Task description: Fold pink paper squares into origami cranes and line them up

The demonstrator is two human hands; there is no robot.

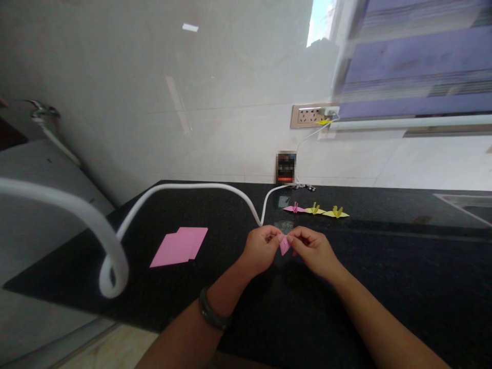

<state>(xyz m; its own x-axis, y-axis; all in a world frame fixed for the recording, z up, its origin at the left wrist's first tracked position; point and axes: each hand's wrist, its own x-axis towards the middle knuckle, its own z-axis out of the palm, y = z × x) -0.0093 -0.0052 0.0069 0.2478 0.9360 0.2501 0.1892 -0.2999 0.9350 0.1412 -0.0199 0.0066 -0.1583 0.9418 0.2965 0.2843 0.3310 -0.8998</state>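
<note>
Between my two hands is a small piece of folded pink paper (pixel 284 246), shaped like a diamond and held just above the dark countertop. My left hand (pixel 262 250) pinches its left edge with thumb and fingertips. On the other side my right hand (pixel 313 251) grips the right edge the same way. Fingers cover the paper's upper sides, so its finer folds are hard to make out. Beyond my hands stand a pink paper crane (pixel 295 208) and two yellow paper cranes (pixel 337 212) in a row, wings spread.
Flat pink paper sheets (pixel 179 247) lie overlapping at the left on the black countertop (pixel 230 210). A thick white cable (pixel 192 186) loops across the left side. A phone (pixel 286 168) leans on the wall below a socket (pixel 309 116). A sink edge (pixel 457 202) shows at far right.
</note>
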